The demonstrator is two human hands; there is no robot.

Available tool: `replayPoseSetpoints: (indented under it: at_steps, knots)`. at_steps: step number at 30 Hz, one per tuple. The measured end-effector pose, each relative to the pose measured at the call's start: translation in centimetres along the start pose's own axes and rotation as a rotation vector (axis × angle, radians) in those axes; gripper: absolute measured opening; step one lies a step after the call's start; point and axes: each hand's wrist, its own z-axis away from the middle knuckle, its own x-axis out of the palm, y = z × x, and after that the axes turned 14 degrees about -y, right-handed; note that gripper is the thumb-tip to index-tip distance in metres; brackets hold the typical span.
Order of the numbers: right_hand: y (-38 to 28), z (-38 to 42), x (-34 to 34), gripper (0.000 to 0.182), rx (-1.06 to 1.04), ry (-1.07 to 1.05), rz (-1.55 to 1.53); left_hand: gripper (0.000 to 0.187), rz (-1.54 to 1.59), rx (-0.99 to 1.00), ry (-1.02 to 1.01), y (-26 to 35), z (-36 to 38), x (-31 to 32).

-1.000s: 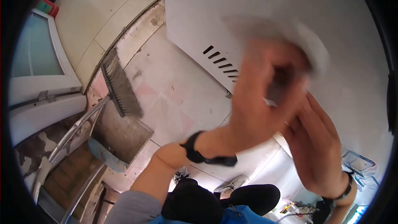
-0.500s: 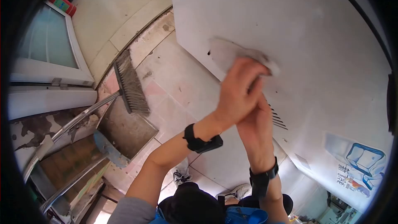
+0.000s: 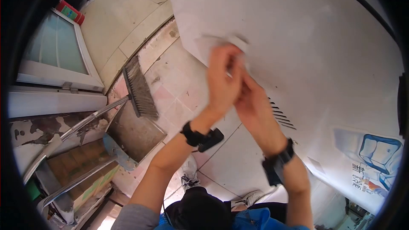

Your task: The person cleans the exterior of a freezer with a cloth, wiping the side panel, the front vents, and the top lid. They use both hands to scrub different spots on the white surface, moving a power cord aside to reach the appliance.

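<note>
My left hand (image 3: 222, 79) is raised in front of the white appliance panel (image 3: 294, 42), its fingers curled and closed on a thin, whitish, sheet-like piece (image 3: 239, 42). Motion blurs that piece, so its exact kind does not show. Just below and to the right, my right hand (image 3: 257, 110) meets the left at the fingertips. Its fingers are bent together by the same piece, partly hidden and smeared. Both wrists wear black straps with a small black module.
At left, a broom (image 3: 140, 89) leans over a metal dustpan (image 3: 134, 130) on the tiled floor. A frosted-glass door (image 3: 55, 42) and a red canister (image 3: 70, 12) are farther up. Vent slots (image 3: 281, 115) and a blue printed picture (image 3: 381, 153) mark the panel. Shoes show below.
Both hands have moved left and slightly up across the panel, still together, carrying the whitish piece. My right forearm has swung out to the right.
</note>
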Motion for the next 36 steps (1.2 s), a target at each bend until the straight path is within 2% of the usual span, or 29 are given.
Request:
replayPoseSetpoints:
  at_steps: [3,5,8,9,11,13,15,18,20,24,26,29,30,33,35,36]
  knots:
    - [-2.5,7.6,-1.4,0.031,0.000,0.190,0.129,0.016,-0.131,0.166,-0.206,2.3,4.2,4.6]
    - [-3.0,10.4,-2.2,0.031,0.005,0.241,0.144,0.017,0.026,0.230,-0.412,3.6,5.8,6.7]
    - [-3.4,11.5,-2.7,0.030,-0.028,0.368,0.157,0.016,0.097,0.168,-0.520,4.2,6.0,6.8]
    - [-3.0,10.6,-2.9,0.031,-0.014,0.320,0.155,0.014,0.008,0.198,-0.444,3.7,5.8,6.6]
    - [-1.8,7.7,-3.0,0.032,-0.013,0.211,0.128,0.020,-0.041,0.126,-0.276,2.3,4.5,4.8]
    - [0.0,3.2,-2.3,0.024,-0.050,0.132,0.053,0.016,-0.027,-0.080,-0.107,0.4,2.9,2.6]
    - [1.4,0.1,-0.9,0.018,-0.085,0.110,-0.014,0.017,0.113,-0.205,0.017,-0.6,1.3,0.7]
    - [1.5,-0.2,0.0,0.018,-0.046,0.178,-0.052,0.019,0.090,-0.168,0.049,-0.4,1.0,0.6]
    - [0.6,2.3,-1.2,0.020,-0.061,0.115,-0.034,0.018,0.045,-0.170,0.036,0.5,2.5,2.1]
    - [-1.9,10.3,-4.5,0.028,-0.023,0.254,0.097,0.015,-0.105,-0.045,-0.304,2.5,7.3,7.2]
    - [-2.3,13.1,-5.3,0.027,-0.033,0.320,0.080,0.012,-0.108,0.166,-0.383,3.7,8.5,9.1]
    - [-2.9,15.1,-5.4,0.028,-0.092,0.314,0.038,0.015,-0.040,0.155,-0.490,4.6,8.4,9.6]
    - [-3.2,14.9,-4.4,0.028,-0.096,0.315,0.035,0.015,-0.040,0.157,-0.495,5.1,7.9,9.4]
    - [-4.0,12.4,-0.4,0.026,-0.217,0.231,0.087,0.014,0.066,0.074,-0.271,7.3,4.4,7.2]
    - [-4.5,9.9,1.6,0.026,-0.258,0.043,0.123,0.016,0.091,0.072,-0.201,7.4,2.2,5.6]
    - [-4.2,8.5,2.1,0.026,-0.256,0.022,0.116,0.018,0.131,0.052,-0.137,6.7,1.5,4.8]
